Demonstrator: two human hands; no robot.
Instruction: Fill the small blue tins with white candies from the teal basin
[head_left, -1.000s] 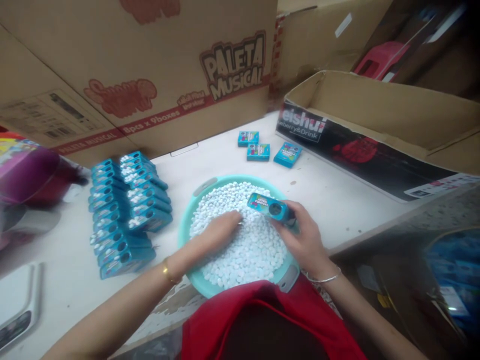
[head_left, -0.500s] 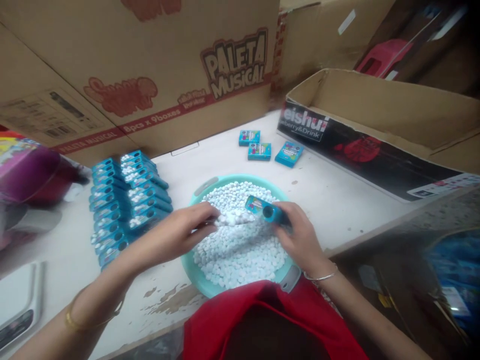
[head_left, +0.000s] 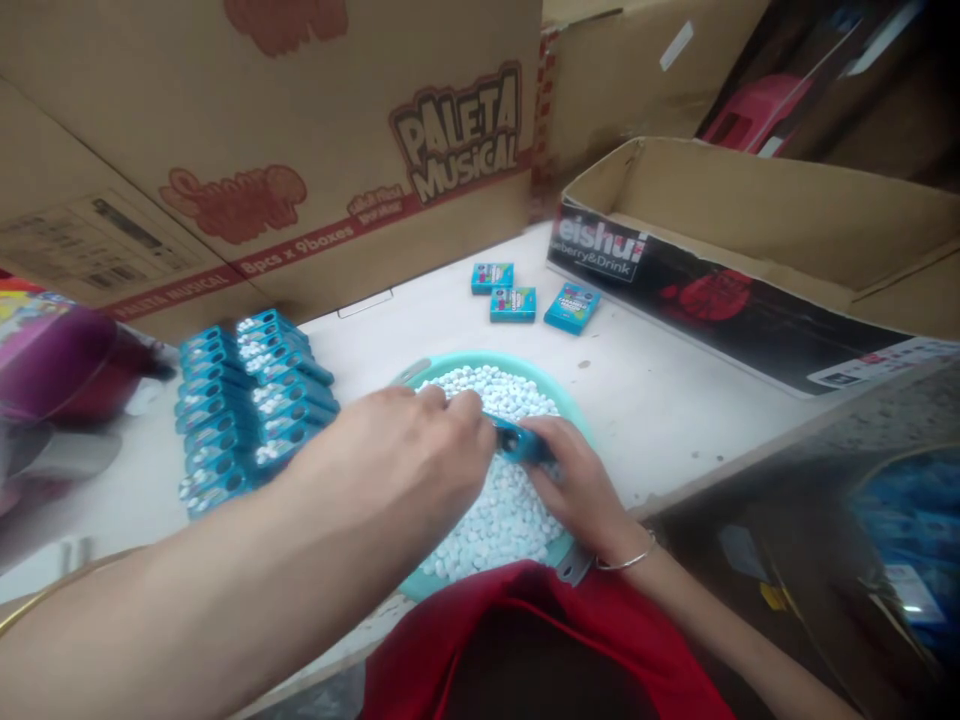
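My right hand (head_left: 577, 485) grips a small blue candy box (head_left: 517, 441) with a dark round hole in its near end, held above a turquoise basin (head_left: 574, 405). Small white round candies (head_left: 499, 520) fill the basin. Right against the box's left end, my left hand (head_left: 420, 455) is closed with its back to me; its fingertips, and whatever they hold, are hidden. Left of the basin stand two rows of similar blue boxes (head_left: 289, 400), many with white candies showing at their openings.
Three closed blue boxes (head_left: 572, 307) lie behind the basin. An open black-sided carton (head_left: 675, 290) stands at the right, and a large cardboard box (head_left: 315, 160) walls off the back. Blurred purple packaging (head_left: 75, 350) sits at the far left.
My left hand has moved right and up from over the candies to the box, and now covers its left part. My right hand keeps its grip on the box, slightly more to the left.
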